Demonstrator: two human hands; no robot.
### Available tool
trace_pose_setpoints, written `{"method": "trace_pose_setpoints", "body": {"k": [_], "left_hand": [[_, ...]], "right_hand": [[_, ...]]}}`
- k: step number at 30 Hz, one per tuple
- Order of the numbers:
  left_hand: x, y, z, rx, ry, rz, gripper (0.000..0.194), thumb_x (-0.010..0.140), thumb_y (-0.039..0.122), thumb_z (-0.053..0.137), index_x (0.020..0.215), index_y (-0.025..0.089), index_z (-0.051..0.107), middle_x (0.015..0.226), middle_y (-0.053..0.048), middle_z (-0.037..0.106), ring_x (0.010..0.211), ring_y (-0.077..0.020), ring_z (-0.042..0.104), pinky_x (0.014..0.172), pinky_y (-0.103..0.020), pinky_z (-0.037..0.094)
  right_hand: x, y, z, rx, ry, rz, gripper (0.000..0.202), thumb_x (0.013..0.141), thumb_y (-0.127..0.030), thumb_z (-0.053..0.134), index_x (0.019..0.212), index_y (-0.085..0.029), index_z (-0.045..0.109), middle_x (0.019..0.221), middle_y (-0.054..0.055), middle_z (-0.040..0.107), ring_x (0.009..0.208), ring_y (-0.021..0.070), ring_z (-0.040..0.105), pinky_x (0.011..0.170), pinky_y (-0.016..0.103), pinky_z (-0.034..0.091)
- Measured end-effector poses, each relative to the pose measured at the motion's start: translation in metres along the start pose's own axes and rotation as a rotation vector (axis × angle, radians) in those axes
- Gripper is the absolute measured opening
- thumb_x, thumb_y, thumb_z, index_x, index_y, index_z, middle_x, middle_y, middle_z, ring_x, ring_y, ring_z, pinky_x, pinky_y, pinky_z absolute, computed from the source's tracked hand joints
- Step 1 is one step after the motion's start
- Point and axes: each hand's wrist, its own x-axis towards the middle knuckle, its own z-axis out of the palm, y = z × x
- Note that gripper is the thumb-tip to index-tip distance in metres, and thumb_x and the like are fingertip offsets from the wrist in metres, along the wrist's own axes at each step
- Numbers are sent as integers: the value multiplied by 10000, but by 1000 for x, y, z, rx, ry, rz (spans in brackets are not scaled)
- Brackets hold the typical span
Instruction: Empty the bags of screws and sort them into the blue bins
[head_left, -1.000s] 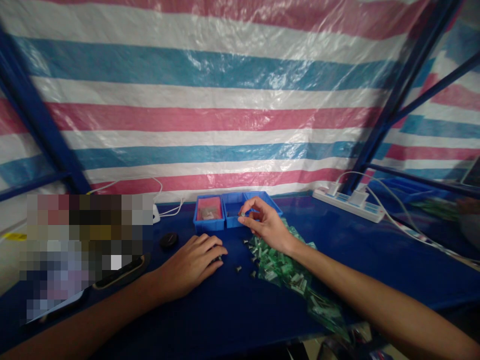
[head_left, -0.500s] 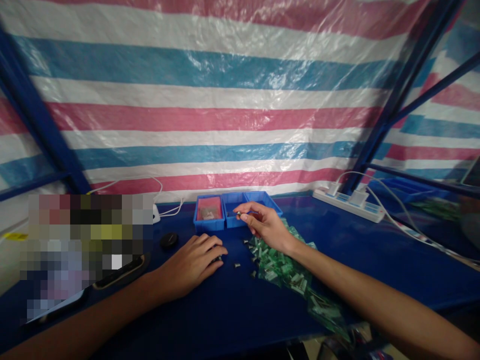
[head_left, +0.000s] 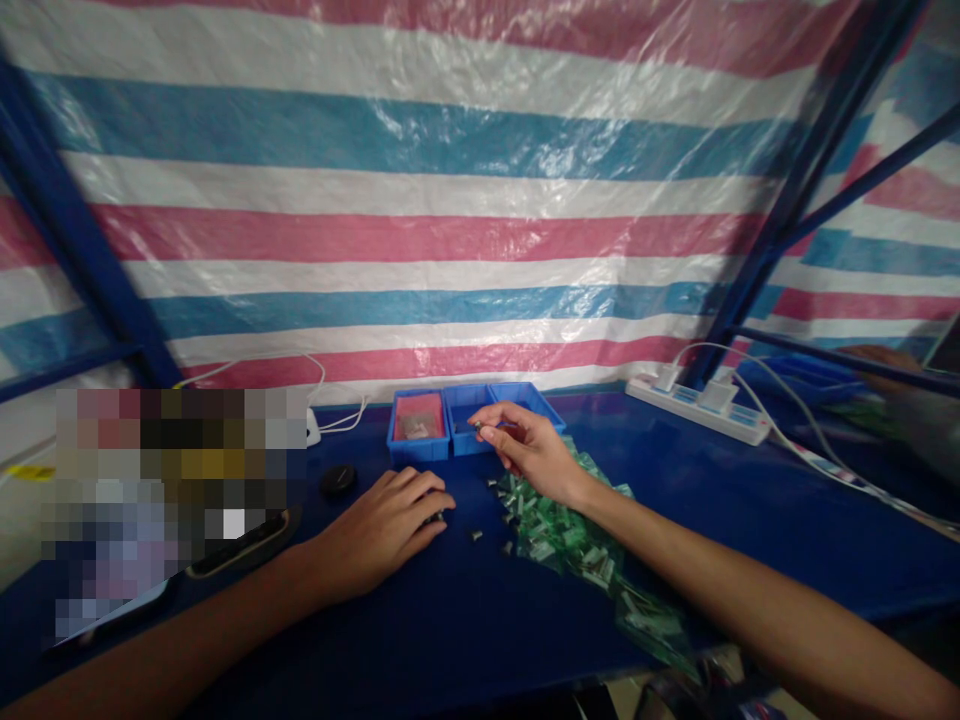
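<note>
My right hand pinches a small metal part between thumb and forefinger, just in front of the blue bins. My left hand rests palm down on the blue table, fingers curled over small metal parts that are mostly hidden beneath them. Between my hands lies one loose metal piece. Several similar pieces lie at the left edge of a pile of green plastic packets, which spreads under my right wrist and forearm.
A blue bin with a pink lining stands beside two other blue bins. A round black object is near my left hand. At the back right lies a white power strip with cables. Another person's hand shows at far right.
The loose metal piece between my hands has shifted and turned slightly. At far right, another person's hand has come into view over a blue tray. My own hands have barely moved.
</note>
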Motion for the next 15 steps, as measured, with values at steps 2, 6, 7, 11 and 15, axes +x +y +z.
{"method": "trace_pose_setpoints", "body": {"k": [2, 6, 7, 11, 15], "left_hand": [[0, -1, 1, -2, 8, 2, 240, 1107, 296, 523, 1311, 244, 638, 1302, -50, 657, 1151, -248, 586, 1016, -397, 441], [0, -1, 0, 1, 18, 2, 262, 1118, 321, 493, 1318, 243, 645, 1307, -56, 654, 1150, -246, 588, 1014, -396, 450], [0, -1, 0, 0, 14, 3, 268, 1120, 325, 488, 1320, 241, 645, 1310, -58, 654, 1151, -247, 587, 1015, -399, 451], [0, 0, -1, -7, 9, 8, 285, 1129, 335, 460, 1325, 240, 644, 1318, -63, 655, 1158, -248, 583, 1027, -407, 449], [0, 1, -2, 0, 9, 6, 293, 1133, 342, 448, 1322, 240, 647, 1316, -66, 655, 1159, -248, 585, 1024, -402, 450]], "right_hand": [[0, 0, 1, -5, 6, -12, 287, 975, -446, 695, 1148, -221, 650, 982, 22, 647, 542, 77, 471, 437, 228, 346], [0, 0, 0, -34, 64, -37, 215, 1014, -411, 628, 1118, -244, 541, 957, 1, 613, 550, 95, 477, 465, 240, 378], [1, 0, -1, -83, 88, -49, 179, 1026, -398, 604, 1079, -246, 526, 946, -3, 603, 565, 103, 485, 486, 245, 393], [1, 1, -9, -503, 151, -100, 68, 1044, -266, 527, 984, -236, 538, 922, 11, 623, 713, 162, 573, 672, 298, 456], [-1, 1, -12, -841, 153, -91, 100, 1036, -161, 490, 1030, -233, 560, 1018, 45, 682, 869, 210, 640, 781, 328, 457]]}}
